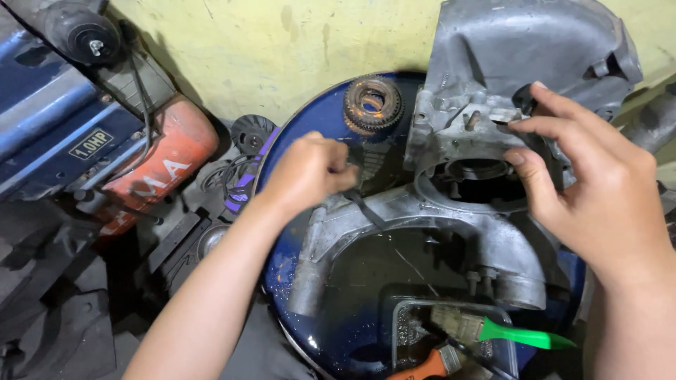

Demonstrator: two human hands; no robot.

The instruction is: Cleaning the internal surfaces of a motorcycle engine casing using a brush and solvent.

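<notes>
A grey cast-metal engine casing [493, 91] lies on a blue drum top [310, 127], its lower curved arm [394, 218] sweeping round a dark oily hollow. My left hand [306, 172] is closed around a thin dark tool or strip whose end runs down across the casing. My right hand [584, 183] rests with spread fingers on the casing's right side, fingertips beside a stud and a round bearing opening [479, 172]. A rusty toothed gear [373, 104] sits on the drum just above my left hand.
A clear plastic tub [422, 331] at the front holds brushes with orange and green handles [524, 336]. A blue and orange machine [91, 134] stands at the left, with dark parts and cables on the floor. A yellow wall runs behind.
</notes>
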